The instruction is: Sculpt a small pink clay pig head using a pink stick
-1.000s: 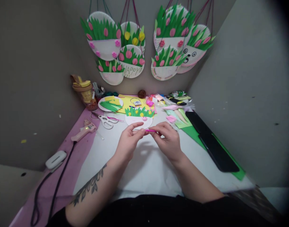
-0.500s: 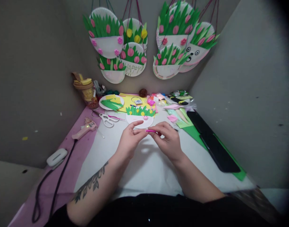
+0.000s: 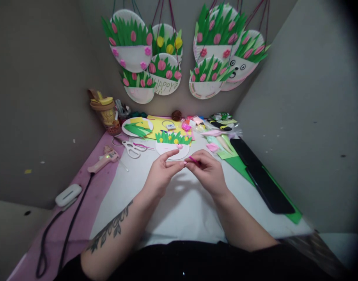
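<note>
As I view it, the right hand [image 3: 208,171] has its fingers clamped on a pink stick [image 3: 194,160], just this side of the plate [image 3: 169,150]; whether the left hand [image 3: 161,171] grips anything, I cannot tell. I judge the stick light, stiff, best held mid-shaft.

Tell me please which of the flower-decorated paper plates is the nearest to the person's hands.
The flower plate lying on the table, just beyond the left hand and right hand. All the other flower plates hang on the wall.
</note>
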A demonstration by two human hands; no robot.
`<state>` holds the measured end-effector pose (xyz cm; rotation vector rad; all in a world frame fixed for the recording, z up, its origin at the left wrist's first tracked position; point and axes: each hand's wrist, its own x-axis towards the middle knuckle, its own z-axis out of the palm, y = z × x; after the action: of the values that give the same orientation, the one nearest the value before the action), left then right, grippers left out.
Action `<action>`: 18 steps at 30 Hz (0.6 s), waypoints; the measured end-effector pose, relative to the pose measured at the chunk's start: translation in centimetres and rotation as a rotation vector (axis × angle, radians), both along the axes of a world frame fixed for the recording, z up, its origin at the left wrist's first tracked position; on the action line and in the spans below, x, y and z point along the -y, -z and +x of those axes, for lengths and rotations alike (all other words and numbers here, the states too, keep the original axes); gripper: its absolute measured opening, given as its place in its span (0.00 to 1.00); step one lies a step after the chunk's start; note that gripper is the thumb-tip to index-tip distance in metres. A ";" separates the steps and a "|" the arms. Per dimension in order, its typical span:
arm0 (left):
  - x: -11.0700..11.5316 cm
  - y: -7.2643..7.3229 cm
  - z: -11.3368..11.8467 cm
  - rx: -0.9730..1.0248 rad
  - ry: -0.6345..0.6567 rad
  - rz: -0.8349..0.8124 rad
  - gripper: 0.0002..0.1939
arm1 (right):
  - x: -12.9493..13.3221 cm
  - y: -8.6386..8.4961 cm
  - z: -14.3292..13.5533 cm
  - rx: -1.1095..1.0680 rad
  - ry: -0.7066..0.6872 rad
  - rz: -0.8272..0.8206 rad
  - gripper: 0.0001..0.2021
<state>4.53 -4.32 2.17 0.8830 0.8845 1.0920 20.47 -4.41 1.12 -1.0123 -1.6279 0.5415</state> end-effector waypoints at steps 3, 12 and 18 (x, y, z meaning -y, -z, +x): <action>0.0 -0.2 0.0 0.001 -0.005 -0.009 0.36 | 0.1 -0.1 0.0 0.019 0.004 0.015 0.01; 0.0 -0.3 0.1 0.008 -0.019 -0.018 0.38 | 0.1 -0.3 -0.1 0.078 0.002 0.081 0.01; 0.0 -0.2 0.1 0.018 0.005 -0.016 0.40 | 0.1 -0.2 0.0 0.060 -0.035 0.084 0.01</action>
<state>4.59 -4.33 2.38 0.8601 0.8744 1.0852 20.47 -4.48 1.36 -0.9482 -1.7099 0.4660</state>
